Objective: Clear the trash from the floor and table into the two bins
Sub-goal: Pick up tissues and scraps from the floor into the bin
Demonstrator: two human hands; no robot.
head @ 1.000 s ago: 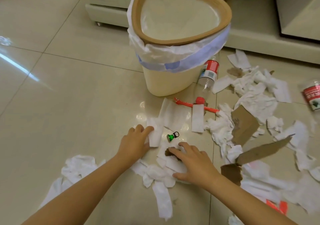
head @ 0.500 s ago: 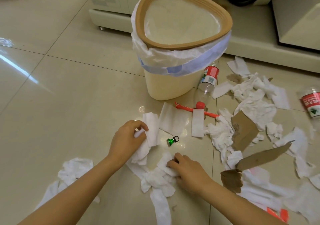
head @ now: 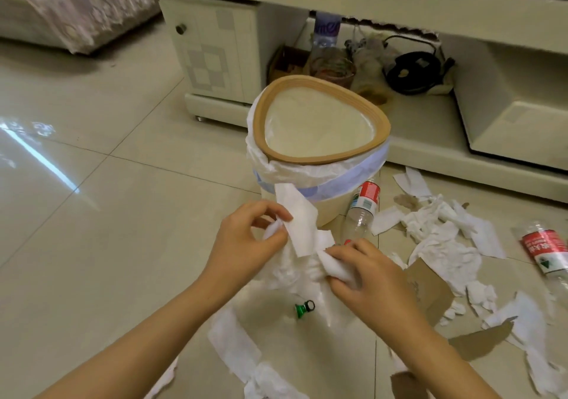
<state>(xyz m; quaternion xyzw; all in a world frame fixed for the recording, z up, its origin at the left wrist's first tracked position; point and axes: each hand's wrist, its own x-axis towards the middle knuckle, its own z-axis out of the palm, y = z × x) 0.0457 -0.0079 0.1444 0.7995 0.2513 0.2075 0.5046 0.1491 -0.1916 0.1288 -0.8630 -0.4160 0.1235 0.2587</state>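
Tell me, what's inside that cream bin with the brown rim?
Inside the cream plastic bin with the brown rim, only a pale plastic liner shows, no trash. Its rim hides the near inner wall.

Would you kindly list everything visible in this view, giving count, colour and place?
bin: one, cream with tan rim and white liner, on the floor ahead of the hands
tissue bundle: one, white, lifted between both hands
loose tissue scraps: many, white, scattered over the floor at right and below the hands
plastic bottles: two, clear with red labels, lying beside the bin and at far right
cardboard pieces: several, brown, on the floor at right
small green cap: one, green, on the floor below the hands
cabinet: one, cream, behind the bin
left hand: grips the bundle
right hand: grips the bundle
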